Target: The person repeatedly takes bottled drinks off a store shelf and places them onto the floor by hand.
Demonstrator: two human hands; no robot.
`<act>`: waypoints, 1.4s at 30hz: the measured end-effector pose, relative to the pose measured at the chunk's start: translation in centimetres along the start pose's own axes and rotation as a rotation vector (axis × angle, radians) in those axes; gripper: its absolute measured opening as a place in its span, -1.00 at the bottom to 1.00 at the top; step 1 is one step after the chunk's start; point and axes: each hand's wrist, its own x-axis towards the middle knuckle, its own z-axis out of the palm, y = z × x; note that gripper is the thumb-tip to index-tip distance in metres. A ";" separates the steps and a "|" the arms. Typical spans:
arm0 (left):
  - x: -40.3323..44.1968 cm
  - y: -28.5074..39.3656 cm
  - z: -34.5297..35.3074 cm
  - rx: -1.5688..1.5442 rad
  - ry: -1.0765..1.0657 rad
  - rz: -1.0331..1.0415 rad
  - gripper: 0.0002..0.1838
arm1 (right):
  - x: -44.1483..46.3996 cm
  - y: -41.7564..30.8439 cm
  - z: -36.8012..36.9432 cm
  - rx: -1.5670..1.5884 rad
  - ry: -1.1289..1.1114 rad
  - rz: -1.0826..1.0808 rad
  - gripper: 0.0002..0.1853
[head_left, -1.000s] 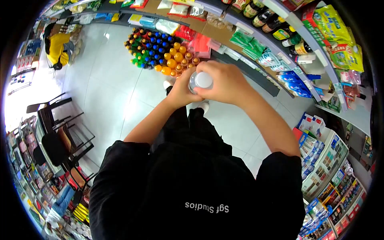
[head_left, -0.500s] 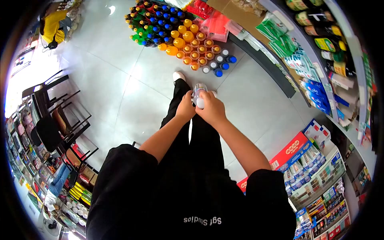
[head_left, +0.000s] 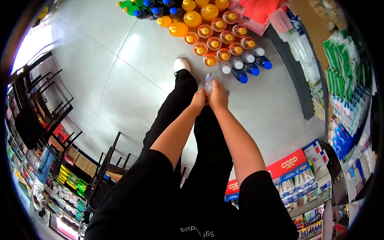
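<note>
A clear bottle (head_left: 209, 83) is held low between both hands, in front of my legs. My right hand (head_left: 217, 96) is wrapped round its side, and my left hand (head_left: 199, 100) grips it from the other side, lower down. Just beyond the hands, on the floor, stand bottles with white caps (head_left: 237, 63) and blue caps (head_left: 252, 69). Behind these are several orange bottles (head_left: 214, 43) with yellow caps. The lower part of the held bottle is hidden by my fingers.
Black chairs (head_left: 106, 172) stand at the left. Shelves with green packets (head_left: 340, 72) curve along the right, above a dark shelf base (head_left: 294, 76). A red and blue display box (head_left: 286, 164) is at the lower right. A person in white and blue (head_left: 42, 180) is at the lower left.
The view has moved lower and closer to the floor bottles. Both hands have stayed on the bottle, which now tilts away from me, its cap no longer visible.
</note>
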 end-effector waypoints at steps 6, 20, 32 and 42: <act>5.8 -0.4 0.4 -0.185 -0.093 -0.158 -0.69 | 4.4 2.2 3.7 -0.030 0.015 0.045 -0.55; 13.1 -0.7 0.4 -0.348 -0.210 -0.261 -0.55 | 7.7 3.5 7.0 -0.030 0.091 0.141 -0.54; 3.3 3.6 2.2 -0.089 -0.127 -0.044 -0.44 | 2.2 1.5 2.8 0.584 0.198 0.148 -0.59; -13.3 8.4 4.5 0.476 -0.224 0.116 -0.61 | -10.0 -1.2 -12.1 0.289 0.289 0.112 -0.51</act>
